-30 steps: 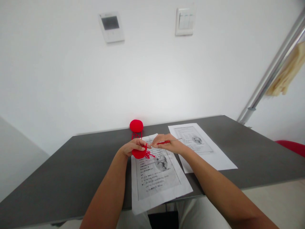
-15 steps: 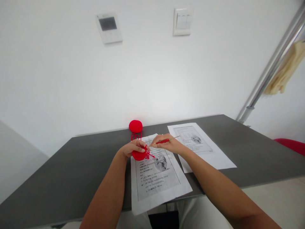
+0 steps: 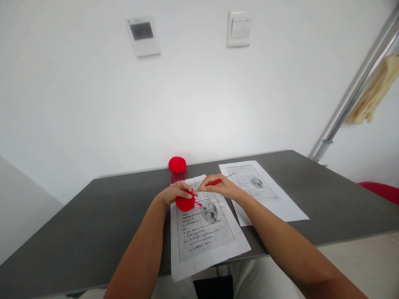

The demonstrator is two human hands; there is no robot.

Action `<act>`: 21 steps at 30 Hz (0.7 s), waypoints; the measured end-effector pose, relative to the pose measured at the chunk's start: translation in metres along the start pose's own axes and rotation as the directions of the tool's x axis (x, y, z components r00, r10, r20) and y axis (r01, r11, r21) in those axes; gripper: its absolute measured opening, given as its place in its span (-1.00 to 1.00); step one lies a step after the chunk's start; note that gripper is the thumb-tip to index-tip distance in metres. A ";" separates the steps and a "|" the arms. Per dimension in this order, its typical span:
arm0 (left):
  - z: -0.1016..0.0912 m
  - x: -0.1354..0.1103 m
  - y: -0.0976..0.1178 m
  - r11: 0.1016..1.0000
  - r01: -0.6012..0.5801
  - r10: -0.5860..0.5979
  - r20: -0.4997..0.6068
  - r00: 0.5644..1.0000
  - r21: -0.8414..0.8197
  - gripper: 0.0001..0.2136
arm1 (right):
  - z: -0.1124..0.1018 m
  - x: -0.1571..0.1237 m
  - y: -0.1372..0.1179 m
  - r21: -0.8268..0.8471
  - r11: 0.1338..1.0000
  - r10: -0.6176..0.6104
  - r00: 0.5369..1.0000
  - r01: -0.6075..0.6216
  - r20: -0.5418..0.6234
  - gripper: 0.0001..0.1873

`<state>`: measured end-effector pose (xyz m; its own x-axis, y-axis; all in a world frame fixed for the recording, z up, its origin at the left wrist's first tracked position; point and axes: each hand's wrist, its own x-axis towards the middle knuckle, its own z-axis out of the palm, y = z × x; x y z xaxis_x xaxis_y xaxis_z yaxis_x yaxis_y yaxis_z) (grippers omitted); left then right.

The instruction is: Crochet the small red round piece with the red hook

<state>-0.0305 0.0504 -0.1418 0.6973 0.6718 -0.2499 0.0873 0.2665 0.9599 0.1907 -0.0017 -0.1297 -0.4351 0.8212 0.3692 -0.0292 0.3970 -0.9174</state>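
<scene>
- Your wall (image 3: 199, 108) is glowing brightest in the middle.
- It is looking darker at the top right.
- Words on your nearer paper (image 3: 207, 232) are looking fuzzy.

The yarn ball (image 3: 177, 165) and the crocheted piece (image 3: 184, 204) are plain red. The hook (image 3: 215, 182) has red handle. The near sheet (image 3: 208, 247) is white, with dark printed lines; the bench (image 3: 102, 224) is dark grey.

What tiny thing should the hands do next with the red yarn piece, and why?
I'd guess the right hand should gently work the tip of the red-handled tool into the edge of the red yarn piece, because the tip is right by that edge and the left hand is pinching the piece.
</scene>
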 end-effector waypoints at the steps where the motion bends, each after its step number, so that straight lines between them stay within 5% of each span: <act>1: 0.002 0.001 0.001 1.000 -0.011 0.011 -0.020 1.000 0.000 -0.79 | 0.001 0.001 0.000 0.010 1.000 0.003 1.000 -0.003 -0.023 -0.80; 9: 0.011 0.001 0.007 0.996 -0.081 0.077 -0.112 0.991 -0.033 -0.79 | 0.008 0.000 0.003 -0.117 0.988 -0.114 0.985 0.099 -0.133 -0.77; 16: 0.016 0.006 0.005 0.996 -0.089 0.089 -0.118 0.989 0.003 -0.74 | 0.009 0.000 0.012 -0.333 0.897 -0.317 0.948 0.293 -0.019 -0.80; 21: 0.018 0.009 0.004 0.993 -0.109 0.113 -0.148 0.982 0.032 -0.70 | 0.006 0.001 0.013 -0.352 0.917 -0.227 0.971 0.188 -0.073 -0.81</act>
<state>-0.0105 0.0452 -0.1375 0.5893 0.7927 -0.1560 0.0330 0.1693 0.9850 0.1847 0.0018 -0.1417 -0.3507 0.7372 0.5776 0.2084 0.6627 -0.7193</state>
